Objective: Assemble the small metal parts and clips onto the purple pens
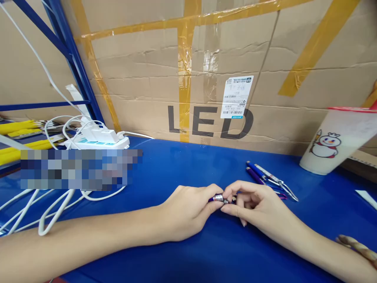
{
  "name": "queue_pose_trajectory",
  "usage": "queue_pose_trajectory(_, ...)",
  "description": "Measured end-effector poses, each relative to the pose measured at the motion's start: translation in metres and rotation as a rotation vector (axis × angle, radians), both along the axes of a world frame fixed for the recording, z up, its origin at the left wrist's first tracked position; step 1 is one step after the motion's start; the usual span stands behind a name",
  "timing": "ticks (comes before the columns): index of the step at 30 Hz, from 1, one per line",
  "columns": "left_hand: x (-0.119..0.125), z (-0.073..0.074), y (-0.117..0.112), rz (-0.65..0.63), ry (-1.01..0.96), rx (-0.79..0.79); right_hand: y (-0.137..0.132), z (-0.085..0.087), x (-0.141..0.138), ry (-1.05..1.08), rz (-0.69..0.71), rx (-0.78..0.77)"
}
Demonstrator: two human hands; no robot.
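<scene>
My left hand is closed, its thumb and forefinger pinching a small purple pen-shaped tube with a silver printed label. Its metal end points right, toward my right hand. The right thumb and fingertips close around that end, and a small dark, shiny part shows among them. Whether this part is joined to the tube is hidden by the fingers. Just beyond the right hand lie a purple tube and a blue tube of similar shape, with metal clips at their near ends.
A large taped cardboard box stands along the back of the blue tabletop. White cables and a power strip lie at left, beside a blurred-out patch. A plastic cup with a snowman print stands at right.
</scene>
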State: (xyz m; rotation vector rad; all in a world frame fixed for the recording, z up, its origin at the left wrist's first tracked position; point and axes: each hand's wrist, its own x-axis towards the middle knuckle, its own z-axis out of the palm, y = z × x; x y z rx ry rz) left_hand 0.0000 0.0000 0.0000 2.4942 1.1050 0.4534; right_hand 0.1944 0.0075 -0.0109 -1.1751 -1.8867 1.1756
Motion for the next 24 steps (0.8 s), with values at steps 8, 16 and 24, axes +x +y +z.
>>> queue_pose_trajectory(8,0.001,-0.005,0.001,0.032,-0.119,-0.023,-0.004,-0.002,-0.013,0.288,0.005,-0.190)
queue_pose_trajectory(16,0.001,-0.005,0.003,0.051,-0.163,-0.087,-0.006,-0.002,-0.018,0.403,-0.056,-0.244)
queue_pose_trajectory(24,-0.002,-0.003,-0.001,0.056,-0.143,-0.102,-0.007,-0.003,-0.021,0.354,-0.059,-0.192)
